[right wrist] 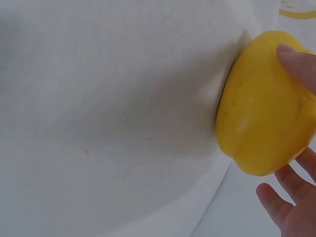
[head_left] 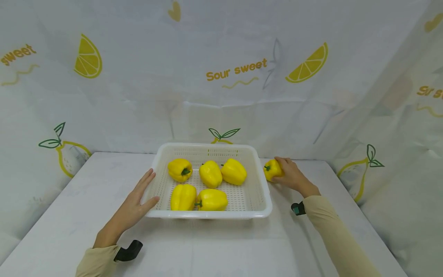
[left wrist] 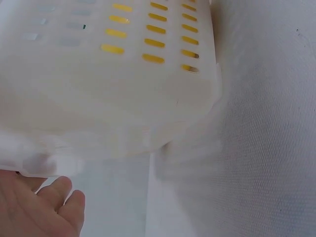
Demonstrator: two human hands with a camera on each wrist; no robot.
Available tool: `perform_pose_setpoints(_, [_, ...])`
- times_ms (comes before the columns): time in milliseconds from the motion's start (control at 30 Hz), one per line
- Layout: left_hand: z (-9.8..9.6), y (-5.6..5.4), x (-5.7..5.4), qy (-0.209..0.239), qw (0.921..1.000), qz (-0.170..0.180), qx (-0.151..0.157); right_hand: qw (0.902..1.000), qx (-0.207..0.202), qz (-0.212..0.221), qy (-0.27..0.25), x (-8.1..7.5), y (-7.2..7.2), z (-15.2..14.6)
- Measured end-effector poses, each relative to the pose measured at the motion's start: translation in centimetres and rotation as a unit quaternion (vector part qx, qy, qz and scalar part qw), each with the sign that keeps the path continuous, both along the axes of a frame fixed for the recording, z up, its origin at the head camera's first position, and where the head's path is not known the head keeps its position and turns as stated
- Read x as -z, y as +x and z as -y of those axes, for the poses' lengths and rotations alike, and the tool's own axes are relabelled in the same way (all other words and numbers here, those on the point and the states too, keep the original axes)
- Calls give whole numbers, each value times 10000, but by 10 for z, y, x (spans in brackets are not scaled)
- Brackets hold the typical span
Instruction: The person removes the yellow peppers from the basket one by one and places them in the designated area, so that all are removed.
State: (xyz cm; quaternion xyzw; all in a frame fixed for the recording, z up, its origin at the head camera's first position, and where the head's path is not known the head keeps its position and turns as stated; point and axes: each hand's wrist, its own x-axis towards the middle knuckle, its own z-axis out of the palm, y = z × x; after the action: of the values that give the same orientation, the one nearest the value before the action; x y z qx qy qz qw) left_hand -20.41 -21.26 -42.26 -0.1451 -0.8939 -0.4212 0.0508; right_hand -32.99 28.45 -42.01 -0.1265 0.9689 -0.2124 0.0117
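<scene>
A yellow bell pepper [head_left: 272,170] is in the grip of my right hand [head_left: 295,176], just outside the right side of a white plastic basket [head_left: 212,214]. In the right wrist view the thumb lies on one side of this pepper [right wrist: 266,103] and fingers on the other, close over the table. My left hand [head_left: 133,207] is at the basket's left rim, its fingers straight and spread along the edge. From the left wrist, the slotted basket wall [left wrist: 98,94] shows yellow through its slots. Several more yellow bell peppers [head_left: 210,174] lie inside the basket.
Under the basket is a table with a white cover [head_left: 207,250]. Behind and at the sides hangs a pale curtain [head_left: 138,107] printed with lemons and lettering. A black device [head_left: 129,251] sits at my left wrist and another [head_left: 298,208] at my right.
</scene>
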Motion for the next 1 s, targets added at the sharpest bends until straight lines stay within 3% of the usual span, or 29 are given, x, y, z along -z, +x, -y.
perform_pose_setpoints(333, [0,0,1,31,10000,-25,7,9999,69,80,-89,-7,4,1])
perform_pose_setpoints(1000, [-1,1,0,-35,10000,-34,-72,9987,-150,-250,-412,-22,25,8])
